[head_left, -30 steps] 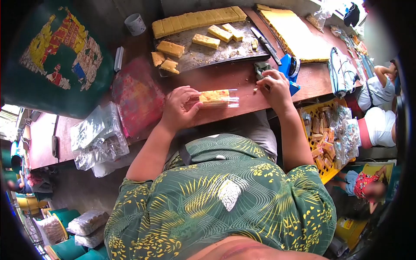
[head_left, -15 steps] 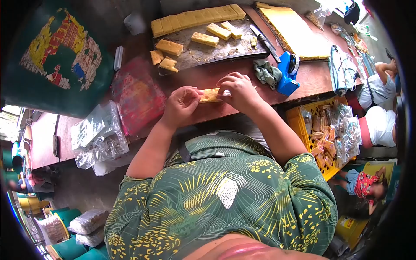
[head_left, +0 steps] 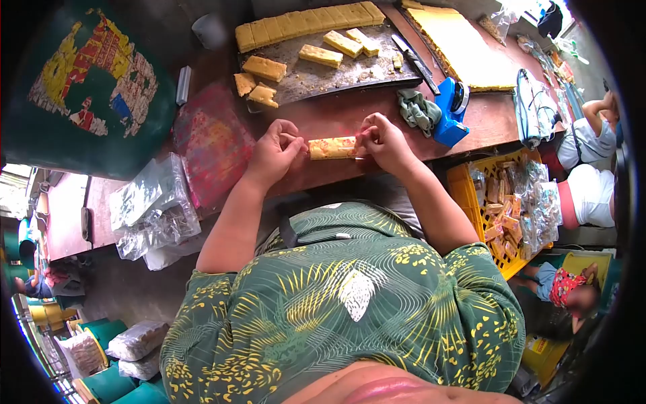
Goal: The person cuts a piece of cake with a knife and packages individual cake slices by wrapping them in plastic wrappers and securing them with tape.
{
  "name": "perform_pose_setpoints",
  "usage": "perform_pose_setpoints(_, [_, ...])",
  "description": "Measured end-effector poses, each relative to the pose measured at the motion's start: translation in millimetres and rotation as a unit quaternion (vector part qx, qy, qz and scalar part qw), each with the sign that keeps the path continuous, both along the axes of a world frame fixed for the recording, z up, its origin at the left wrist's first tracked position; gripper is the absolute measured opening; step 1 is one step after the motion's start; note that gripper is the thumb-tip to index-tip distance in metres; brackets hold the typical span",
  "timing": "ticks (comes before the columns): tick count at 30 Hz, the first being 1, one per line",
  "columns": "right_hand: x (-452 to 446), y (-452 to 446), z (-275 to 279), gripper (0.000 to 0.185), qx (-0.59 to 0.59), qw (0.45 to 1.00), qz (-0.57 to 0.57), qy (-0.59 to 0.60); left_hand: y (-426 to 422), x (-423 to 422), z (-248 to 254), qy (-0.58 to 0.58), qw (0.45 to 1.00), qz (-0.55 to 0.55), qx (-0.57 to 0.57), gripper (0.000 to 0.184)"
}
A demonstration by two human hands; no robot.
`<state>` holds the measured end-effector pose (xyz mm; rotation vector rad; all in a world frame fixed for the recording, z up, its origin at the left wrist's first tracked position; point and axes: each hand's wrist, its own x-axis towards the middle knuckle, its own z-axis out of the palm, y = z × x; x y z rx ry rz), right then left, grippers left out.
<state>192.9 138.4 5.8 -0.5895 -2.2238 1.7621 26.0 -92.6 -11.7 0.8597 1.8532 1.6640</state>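
A reddish-brown work table (head_left: pixel 323 114) runs across the room against a dull grey wall (head_left: pixel 269 8), its left stretch washed pale by daylight from a bright, slatted-looking opening (head_left: pixel 15 182) at the far left edge. A big green drum (head_left: pixel 40 135) with a torn, peeling label stands at the upper left, and the dark grey floor (head_left: pixel 121 289) lies in shade beneath the table, with green tubs (head_left: pixel 97 387) in the lower left corner. More strong light glares at the upper right.

There are the person's 2 hands (head_left: pixel 274 153), 1 wrapped bar (head_left: pixel 331 148) and apparently 4 whole loose bars (head_left: pixel 320 56) on 1 tray (head_left: pixel 360 69).
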Motion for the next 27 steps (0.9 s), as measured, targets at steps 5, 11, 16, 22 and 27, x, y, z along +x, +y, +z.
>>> perform_pose_setpoints(5, [5, 11, -25, 0.006, 0.023, 0.998, 0.053, 0.025, -9, -16, -11, -0.005, 0.992, -0.114, -0.053, 0.016])
perform_pose_setpoints(11, [8, -5, -4, 0.016, -0.001, 0.998, 0.021, -0.051, -3, 10, 12, -0.044, 0.998, -0.022, -0.043, 0.019])
perform_pose_setpoints(16, [11, 3, 2, 0.019, 0.221, 0.975, 0.015, -0.021, -11, 18, 27, 0.406, 0.898, 0.055, -0.162, 0.015])
perform_pose_setpoints(22, [16, 15, -7, 0.027, 0.433, 0.899, 0.052, -0.049, -27, 13, 15, 0.388, 0.886, 0.025, -0.255, 0.018])
perform_pose_setpoints(27, [8, 15, -15, 0.02, 0.468, 0.883, -0.002, -0.037, -16, 17, 11, 0.44, 0.87, 0.084, -0.204, 0.017])
